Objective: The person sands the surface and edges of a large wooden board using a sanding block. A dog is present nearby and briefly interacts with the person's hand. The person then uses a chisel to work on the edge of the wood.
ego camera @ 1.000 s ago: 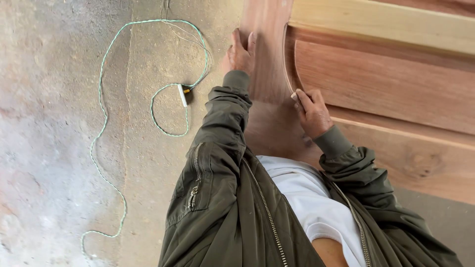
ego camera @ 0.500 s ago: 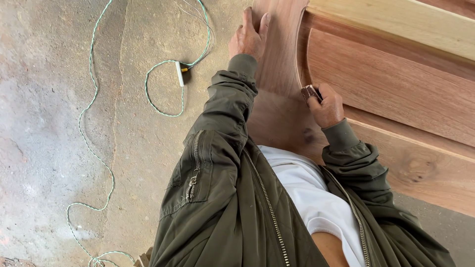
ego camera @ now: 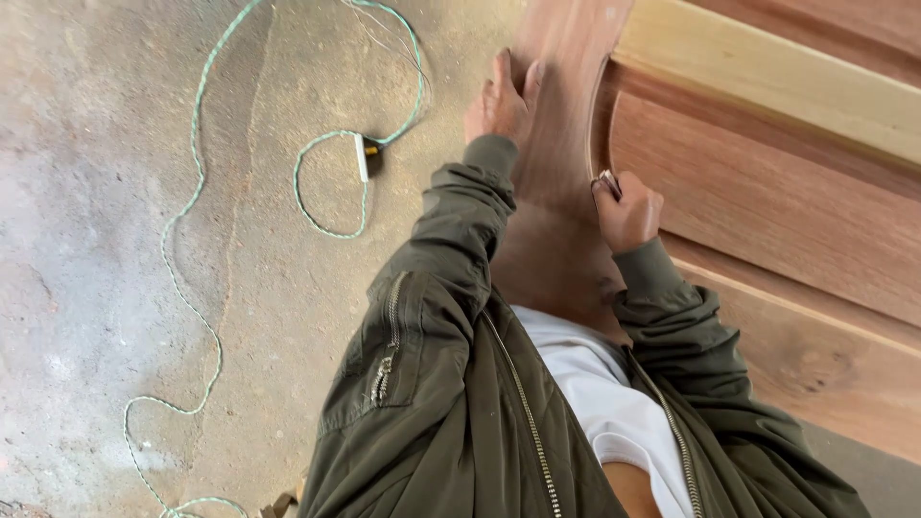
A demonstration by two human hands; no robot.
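Observation:
A large reddish-brown wooden door with a curved raised panel lies flat in front of me. My left hand rests on its left stile near the edge, fingers pressed flat on the wood. My right hand is closed around a small folded piece of sandpaper, held against the curved groove of the panel moulding. Both arms wear olive-green jacket sleeves.
A green-and-white twisted cable snakes over the dusty concrete floor on the left, ending at a small white and black plug. A pale wooden rail crosses the door at top right.
My right hand with the sandpaper has slid along the curved groove, back and forth. My left hand has stayed on the stile while the view shifted slightly.

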